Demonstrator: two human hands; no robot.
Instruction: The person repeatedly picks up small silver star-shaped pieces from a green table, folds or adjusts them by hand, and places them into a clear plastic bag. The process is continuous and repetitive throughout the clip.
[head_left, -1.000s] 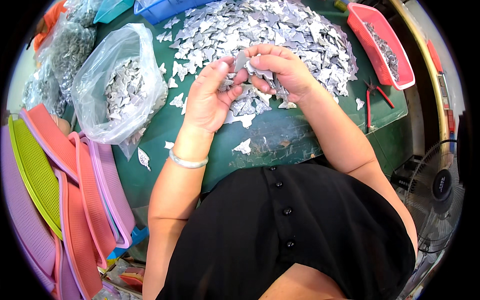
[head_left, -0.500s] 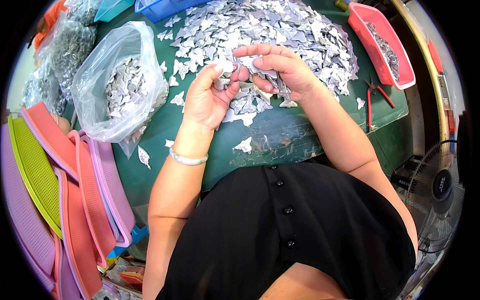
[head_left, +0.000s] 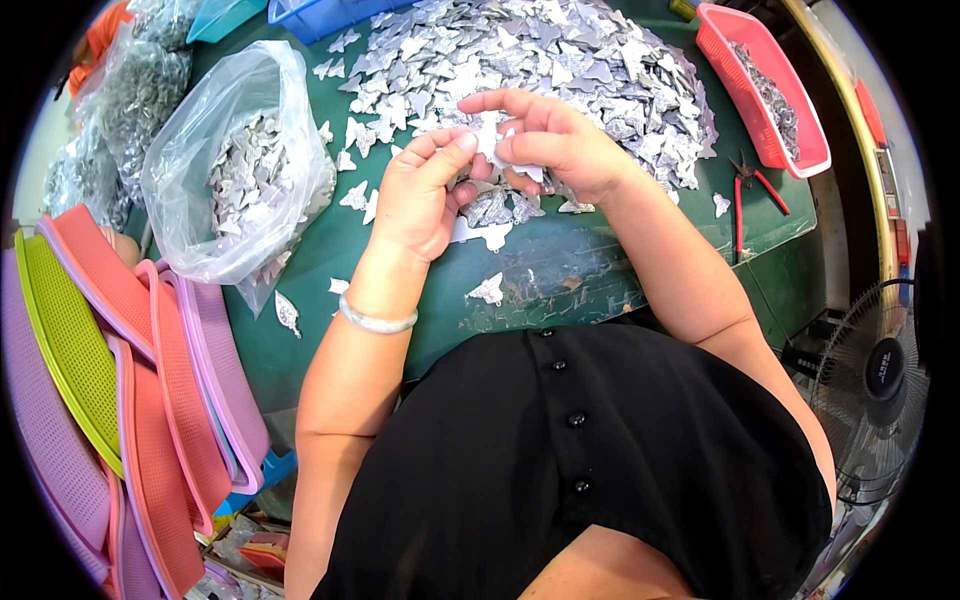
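Note:
Both my hands are raised over the near side of a large pile of silver, butterfly-shaped metal pieces (head_left: 540, 50). My left hand (head_left: 418, 195), with a pale bangle (head_left: 378, 320) at its wrist, is closed, thumb and fingers pinched at the edge of a bright metal piece (head_left: 487, 138). My right hand (head_left: 575, 148) faces it, with its thumb pressed on a few flat metal pieces (head_left: 525, 170) and its index finger stretched over them. The fingers partly hide what lies in both hands. Below them, more pieces lie on the green table (head_left: 420, 345).
An open clear plastic bag (head_left: 170, 210) of similar pieces stands at left, beside stacked perforated plastic baskets (head_left: 160, 440). Red-handled pliers (head_left: 739, 215) and a pink basket (head_left: 815, 150) of metal parts sit at right. A fan (head_left: 865, 390) stands beyond the table's right edge.
My left hand has turned, its thumb and fingertips moving right toward my right hand. The bright piece now shows between both hands. My right thumb has shifted slightly over its pieces.

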